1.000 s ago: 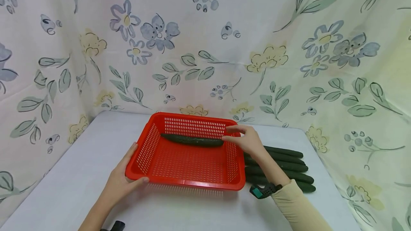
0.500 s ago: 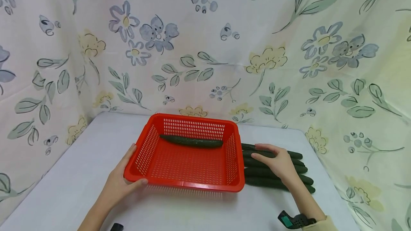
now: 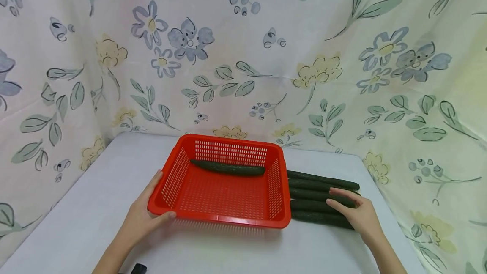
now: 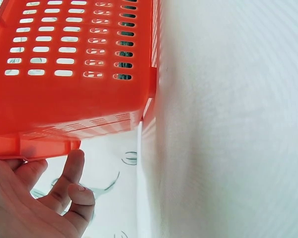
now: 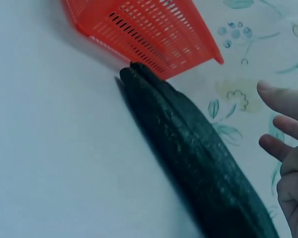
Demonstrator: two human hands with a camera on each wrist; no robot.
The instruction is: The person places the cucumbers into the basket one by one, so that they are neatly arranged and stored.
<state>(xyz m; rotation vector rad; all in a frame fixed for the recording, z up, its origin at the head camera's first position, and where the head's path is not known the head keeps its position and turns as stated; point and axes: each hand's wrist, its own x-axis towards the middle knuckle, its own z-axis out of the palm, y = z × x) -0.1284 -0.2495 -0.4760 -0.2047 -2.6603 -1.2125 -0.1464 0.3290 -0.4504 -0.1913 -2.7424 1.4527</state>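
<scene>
A red perforated plastic basket (image 3: 217, 218) stands mid-table, holding one dark green cucumber (image 3: 228, 168) along its far wall. My left hand (image 3: 141, 217) grips the basket's near left corner, thumb at the front rim and fingers along the left side. The left wrist view shows the fingers (image 4: 75, 163) bent by the rim. Right of the basket, several cucumbers (image 3: 310, 194) lie side by side. My right hand (image 3: 359, 215) hovers over their right ends, thumb and fingers apart, holding nothing. In the right wrist view it is beside the cucumbers (image 5: 184, 144), not touching them.
The white table (image 3: 87, 206) carries the basket and the cucumbers. Behind and along its sides hangs a floral cloth (image 3: 236, 45). The cucumbers' left ends lie close against the basket's right side.
My right hand has moved out from the basket's right rim, rightward and nearer to me, to above the loose cucumbers. The left hand, basket and cucumber inside have stayed put.
</scene>
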